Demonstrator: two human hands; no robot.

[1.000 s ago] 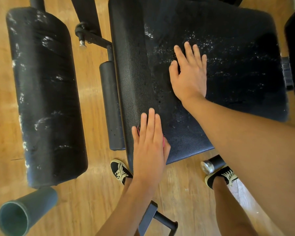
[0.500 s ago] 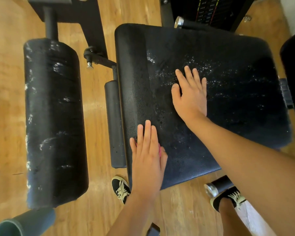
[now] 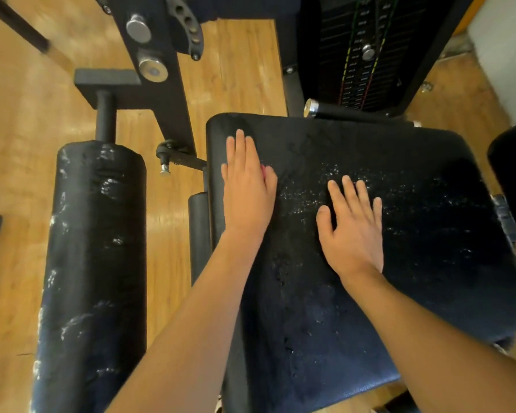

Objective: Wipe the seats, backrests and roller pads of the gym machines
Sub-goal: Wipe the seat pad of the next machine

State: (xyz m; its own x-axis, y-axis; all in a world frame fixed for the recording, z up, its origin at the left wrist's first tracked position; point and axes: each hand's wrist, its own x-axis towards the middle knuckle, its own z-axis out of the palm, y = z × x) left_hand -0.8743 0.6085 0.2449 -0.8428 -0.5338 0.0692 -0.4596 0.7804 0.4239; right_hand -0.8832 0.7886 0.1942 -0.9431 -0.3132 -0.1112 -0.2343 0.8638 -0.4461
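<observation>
Seat pad (image 3: 414, 234) is found just beside the roller pad (image 3: 96, 248). Left hand (image 3: 246, 195) is pressed flat, fingers together, over a pink cloth (image 3: 263, 169) nearest that roller; right hand (image 3: 353, 231) is laid flat, fingers spread, farther off.

Your left hand (image 3: 246, 192) lies flat on the seat (image 3: 414, 278) near its far left corner, over a cloth (image 3: 263, 170); your right hand (image 3: 352, 231) lies flat mid-seat, to its right; the roller pad (image 3: 93, 248) stands left of the seat; the weight stack (image 3: 361, 52) is behind it.
</observation>
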